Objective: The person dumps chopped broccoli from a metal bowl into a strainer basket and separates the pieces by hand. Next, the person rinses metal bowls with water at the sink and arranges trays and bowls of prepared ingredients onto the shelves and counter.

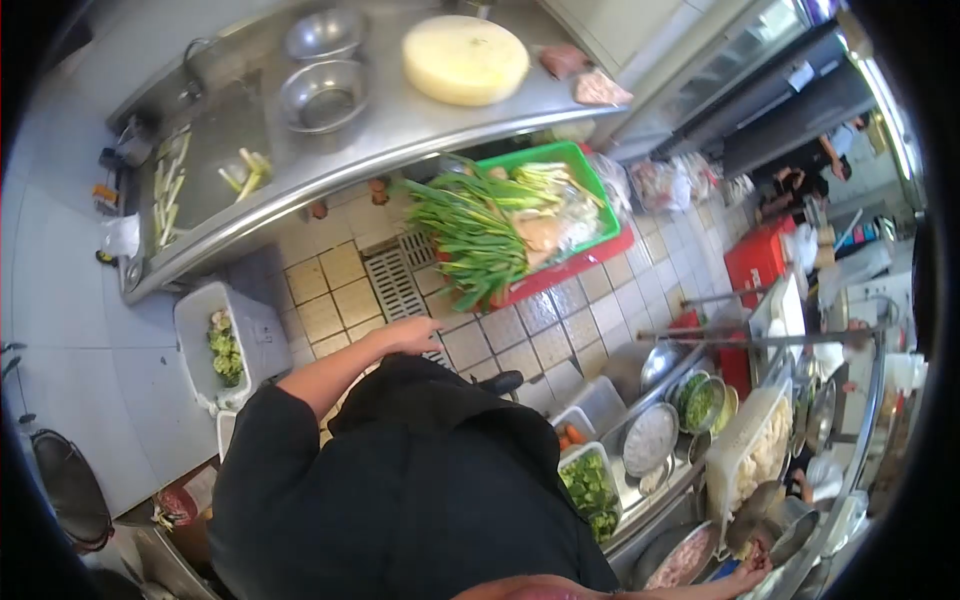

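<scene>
My left hand [415, 334] hangs beside my black clothing over the tiled floor, its fingers loosely stretched and nothing seen in them. To my right, my right hand [752, 572] reaches to a steel container [790, 528] at the counter. Its fingers look curled by something small and reddish, which I cannot make out. Close to that hand are a round pan [680, 560] of pale pink cut meat and a white tub [752, 450] of pale pieces. Nearer my body is a container of green leafy pieces [590, 490].
On the floor ahead, a green crate [608, 222] of green onions sits over a red one. A steel counter [390, 140] bears metal bowls [325, 97] and a large pale round block [466, 60]. Left stands a white bin [190, 330]. Other people [800, 185] are at the far right.
</scene>
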A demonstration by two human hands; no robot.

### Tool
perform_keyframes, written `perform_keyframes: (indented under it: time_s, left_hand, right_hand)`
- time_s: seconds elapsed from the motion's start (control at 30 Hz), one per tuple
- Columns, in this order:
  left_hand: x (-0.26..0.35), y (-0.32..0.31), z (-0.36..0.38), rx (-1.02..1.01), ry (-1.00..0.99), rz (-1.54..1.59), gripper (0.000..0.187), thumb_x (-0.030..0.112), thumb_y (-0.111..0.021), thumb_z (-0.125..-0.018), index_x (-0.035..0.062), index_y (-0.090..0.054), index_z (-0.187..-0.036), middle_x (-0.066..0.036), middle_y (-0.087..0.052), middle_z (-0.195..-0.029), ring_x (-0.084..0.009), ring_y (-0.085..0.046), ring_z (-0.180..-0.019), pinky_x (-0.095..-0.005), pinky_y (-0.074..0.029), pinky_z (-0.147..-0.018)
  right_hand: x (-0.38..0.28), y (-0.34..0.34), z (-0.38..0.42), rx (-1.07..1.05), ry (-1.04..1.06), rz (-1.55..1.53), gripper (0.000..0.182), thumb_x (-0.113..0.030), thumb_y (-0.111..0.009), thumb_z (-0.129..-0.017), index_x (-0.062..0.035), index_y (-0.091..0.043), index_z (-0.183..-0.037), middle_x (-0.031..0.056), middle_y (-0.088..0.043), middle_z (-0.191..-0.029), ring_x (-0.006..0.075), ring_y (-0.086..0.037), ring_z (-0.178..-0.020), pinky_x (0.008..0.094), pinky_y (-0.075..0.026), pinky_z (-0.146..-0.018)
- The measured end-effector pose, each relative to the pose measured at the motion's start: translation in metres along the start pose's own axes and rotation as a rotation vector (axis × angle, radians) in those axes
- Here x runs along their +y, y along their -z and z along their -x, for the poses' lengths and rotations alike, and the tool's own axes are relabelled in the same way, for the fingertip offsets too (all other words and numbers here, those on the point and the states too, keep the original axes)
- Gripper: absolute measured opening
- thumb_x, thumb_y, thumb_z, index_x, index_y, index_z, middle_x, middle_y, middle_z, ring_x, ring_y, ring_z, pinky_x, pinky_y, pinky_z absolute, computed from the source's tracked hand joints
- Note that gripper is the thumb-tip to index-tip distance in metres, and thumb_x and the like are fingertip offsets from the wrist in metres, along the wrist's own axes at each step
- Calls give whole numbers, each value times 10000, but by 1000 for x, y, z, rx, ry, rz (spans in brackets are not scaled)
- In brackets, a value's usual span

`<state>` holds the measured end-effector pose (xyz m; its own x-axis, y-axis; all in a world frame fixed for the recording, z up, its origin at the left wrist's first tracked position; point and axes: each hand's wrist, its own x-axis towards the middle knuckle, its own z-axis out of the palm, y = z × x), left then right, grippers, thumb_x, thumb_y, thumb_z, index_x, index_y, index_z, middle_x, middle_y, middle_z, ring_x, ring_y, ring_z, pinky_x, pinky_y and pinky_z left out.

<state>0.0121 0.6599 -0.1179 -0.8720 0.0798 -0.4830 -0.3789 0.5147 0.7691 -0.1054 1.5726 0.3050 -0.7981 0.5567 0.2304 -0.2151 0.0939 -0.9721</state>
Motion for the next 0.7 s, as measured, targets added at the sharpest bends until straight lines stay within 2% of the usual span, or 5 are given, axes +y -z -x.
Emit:
perform_keyframes:
  time_s: [0.17,0.2,0.23,0.37,0.7]
  left_hand:
    - [-91,18,103,163,160,62,587,337,-636,-838,-22,-518,-1286,-243,-584,-1227,-359,-576,-1123,-388,-455,-957]
    - [-105,20,118,183,194,85,579,331,-636,-838,-24,-523,-1281,-243,-587,-1222,-356,-583,-1114,-385,-460,-950]
    - [-117,21,130,203,228,108,572,325,-637,-837,-25,-528,-1276,-243,-590,-1217,-353,-589,-1104,-382,-465,-943]
    - [-164,19,142,406,168,237,559,308,-651,-860,-27,-517,-1287,-208,-631,-1159,-296,-619,-1061,-365,-479,-912]
    - [-52,161,98,364,-133,970,700,446,-559,-931,54,-306,-1453,-156,-445,-1405,-241,-555,-1157,-392,-457,-943]
  right_hand:
    - [50,-78,2,-223,-34,-150,113,-48,-529,-822,32,-564,-749,126,-591,-754,269,-607,-782,488,-514,-928]
    - [26,-180,104,-242,-39,-193,117,-43,-528,-827,8,-549,-724,100,-569,-704,238,-581,-714,492,-524,-904]
    - [47,-186,89,-349,-48,-156,225,-47,-471,-872,110,-557,-1009,148,-624,-973,256,-605,-787,529,-491,-932]
    - [110,-329,153,-428,-95,-184,283,-65,-571,-799,12,-554,-1070,134,-601,-1038,258,-614,-857,470,-557,-843]
    - [187,-755,470,-1149,-356,-111,264,-7,-533,-728,6,-614,-979,53,-639,-892,128,-592,-752,275,-496,-641]
